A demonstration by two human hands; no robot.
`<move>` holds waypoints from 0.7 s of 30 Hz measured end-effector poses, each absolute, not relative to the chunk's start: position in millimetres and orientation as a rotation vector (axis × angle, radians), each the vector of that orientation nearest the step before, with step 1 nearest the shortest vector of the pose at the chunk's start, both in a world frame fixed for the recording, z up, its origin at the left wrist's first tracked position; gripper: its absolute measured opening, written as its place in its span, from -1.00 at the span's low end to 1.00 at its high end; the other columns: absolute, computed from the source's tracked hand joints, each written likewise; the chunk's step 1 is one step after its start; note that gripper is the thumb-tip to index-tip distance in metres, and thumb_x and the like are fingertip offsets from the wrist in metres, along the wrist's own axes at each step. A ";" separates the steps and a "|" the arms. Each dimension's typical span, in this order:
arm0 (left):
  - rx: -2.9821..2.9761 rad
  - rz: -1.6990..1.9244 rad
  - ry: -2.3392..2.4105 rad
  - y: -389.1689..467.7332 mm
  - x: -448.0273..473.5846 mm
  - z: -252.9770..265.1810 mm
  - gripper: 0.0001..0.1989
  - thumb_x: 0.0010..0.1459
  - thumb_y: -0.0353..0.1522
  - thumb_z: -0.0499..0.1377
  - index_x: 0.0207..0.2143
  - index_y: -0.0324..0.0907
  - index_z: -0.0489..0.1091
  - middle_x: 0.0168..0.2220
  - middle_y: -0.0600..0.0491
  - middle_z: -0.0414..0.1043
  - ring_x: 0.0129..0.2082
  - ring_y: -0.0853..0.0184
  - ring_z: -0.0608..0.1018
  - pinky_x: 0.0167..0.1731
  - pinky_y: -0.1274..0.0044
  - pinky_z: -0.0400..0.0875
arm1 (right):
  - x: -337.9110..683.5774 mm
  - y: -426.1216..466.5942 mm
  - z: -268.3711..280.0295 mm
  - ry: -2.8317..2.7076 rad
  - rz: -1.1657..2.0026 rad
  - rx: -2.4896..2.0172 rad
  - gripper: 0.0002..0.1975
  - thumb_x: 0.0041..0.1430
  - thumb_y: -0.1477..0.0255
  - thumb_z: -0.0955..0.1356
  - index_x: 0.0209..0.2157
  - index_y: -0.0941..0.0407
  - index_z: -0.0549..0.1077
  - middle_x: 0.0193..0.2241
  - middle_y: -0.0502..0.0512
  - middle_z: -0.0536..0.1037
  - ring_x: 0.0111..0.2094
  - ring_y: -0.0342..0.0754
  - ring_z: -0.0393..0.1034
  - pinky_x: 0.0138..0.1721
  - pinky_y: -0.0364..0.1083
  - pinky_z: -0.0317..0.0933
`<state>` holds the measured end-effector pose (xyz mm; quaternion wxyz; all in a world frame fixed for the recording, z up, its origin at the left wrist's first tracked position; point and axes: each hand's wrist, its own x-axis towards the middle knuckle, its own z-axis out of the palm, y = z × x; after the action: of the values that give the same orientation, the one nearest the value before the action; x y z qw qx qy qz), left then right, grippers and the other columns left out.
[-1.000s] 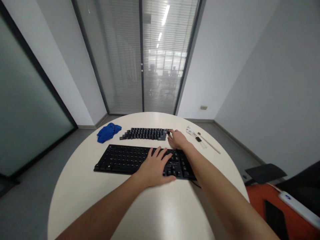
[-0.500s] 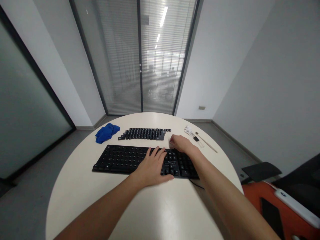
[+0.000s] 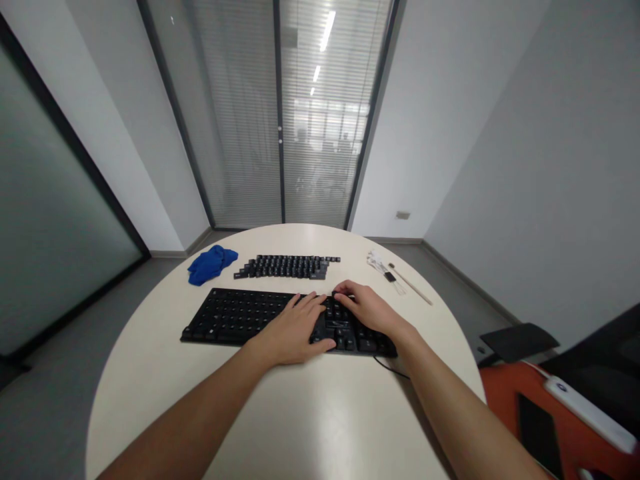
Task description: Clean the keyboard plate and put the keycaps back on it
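Observation:
A black keyboard lies across the table, its left part stripped down to bare key switches and its right part still fitted with caps. Across its middle my left hand rests flat with fingers spread, steadying nothing visible but the board. My right hand is at the keyboard's upper edge, thumb and fingertips drawn together over the top row of keys. What sits between those fingertips is too small to make out. Behind the board, loose black keycaps stand in rows.
A crumpled blue cloth lies at the back left of the round table. On the right are a slim brush, a black-handled wire tool and small white items. A cable leaves the keyboard's near edge. An orange chair seat stands at right.
My right hand has come from just behind the keyboard's back edge down onto its top row, turning so the fingers show. My left hand has stayed on the board.

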<state>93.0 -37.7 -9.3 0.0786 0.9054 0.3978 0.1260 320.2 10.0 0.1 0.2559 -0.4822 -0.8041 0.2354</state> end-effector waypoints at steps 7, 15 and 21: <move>2.705 0.399 1.196 -39.4 92.8 -9.7 -0.32 0.25 0.03 0.09 0.24 -0.23 0.21 0.40 -0.20 0.02 0.43 0.09 0.03 0.37 0.17 -0.10 | 315.1 6.0 2.7 -2.249 0.648 -1.237 -0.80 0.34 0.32 0.31 -0.10 0.06 0.52 -0.15 0.08 0.64 -0.11 0.01 0.50 -0.04 -0.03 0.28; 2.674 0.388 1.223 -38.9 93.7 -10.2 -0.28 0.24 0.03 0.10 0.27 -0.23 0.16 0.41 -0.19 0.02 0.42 0.05 0.03 0.37 0.15 -0.10 | 313.5 4.3 2.0 -2.297 0.610 -1.255 -0.78 0.32 0.31 0.33 -0.08 0.05 0.54 -0.13 0.08 0.64 -0.11 0.04 0.51 -0.03 -0.02 0.29; 2.677 0.423 1.220 -37.5 93.3 -15.2 -0.26 0.24 0.05 0.08 0.29 -0.23 0.14 0.40 -0.18 0.04 0.42 0.05 0.04 0.38 0.17 -0.09 | 314.0 3.6 4.0 -2.328 0.606 -1.227 -0.79 0.32 0.32 0.32 -0.10 0.06 0.54 -0.15 0.09 0.64 -0.11 0.03 0.51 -0.04 -0.04 0.29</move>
<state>93.3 -37.5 -15.2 0.0848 0.8975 0.4090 0.1417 314.0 3.6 4.0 0.2187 -0.4433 -0.8413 0.2189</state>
